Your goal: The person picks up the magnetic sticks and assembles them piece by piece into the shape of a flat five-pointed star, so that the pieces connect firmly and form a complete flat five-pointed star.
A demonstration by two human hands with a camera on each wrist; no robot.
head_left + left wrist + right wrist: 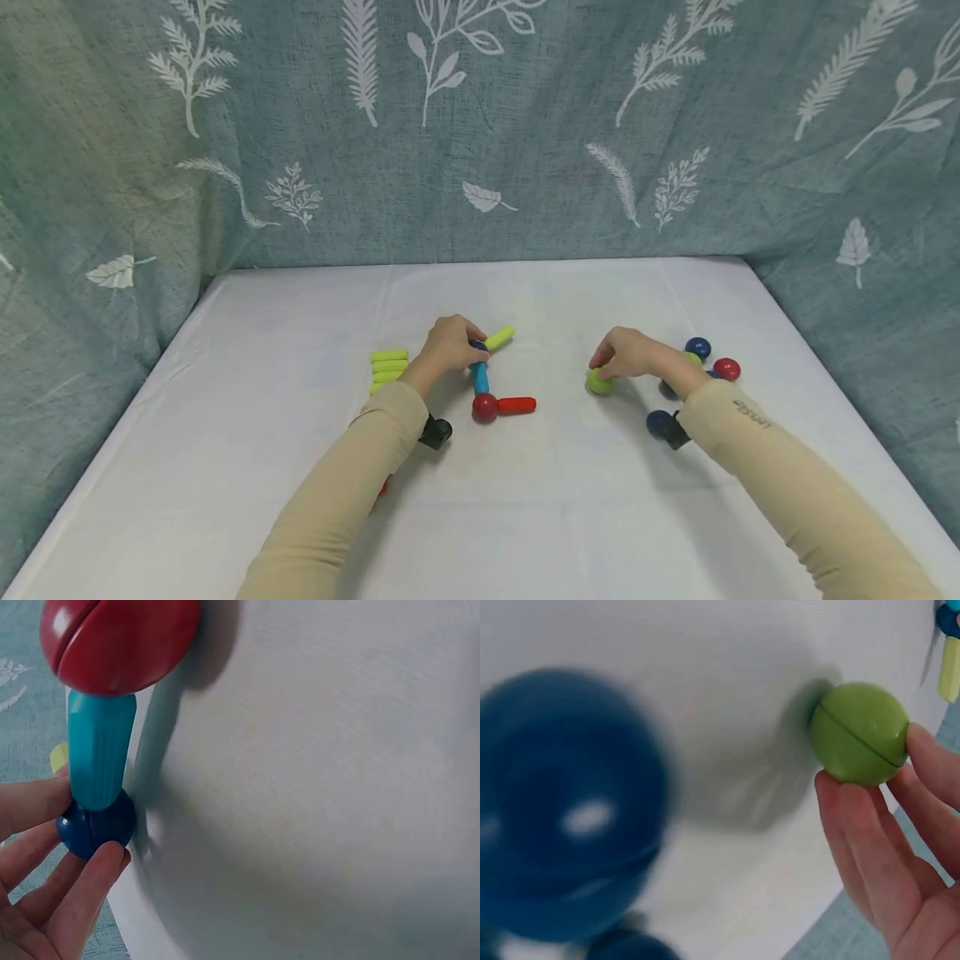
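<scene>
My left hand pinches a dark blue ball between thumb and fingers. From that ball a light blue rod runs to a red ball, and a red rod sticks out rightward from the red one. A yellow-green rod points away from the dark blue ball at the far side. Over to the right, my right hand holds a green ball by its fingertips, at or just above the white cloth; a seam line crosses this ball.
Several yellow-green rods lie in a stack left of the left hand. Beyond the right wrist are a dark blue ball, a red ball and others partly hidden. Another dark blue ball lies nearer. The left sleeve mostly covers a red piece.
</scene>
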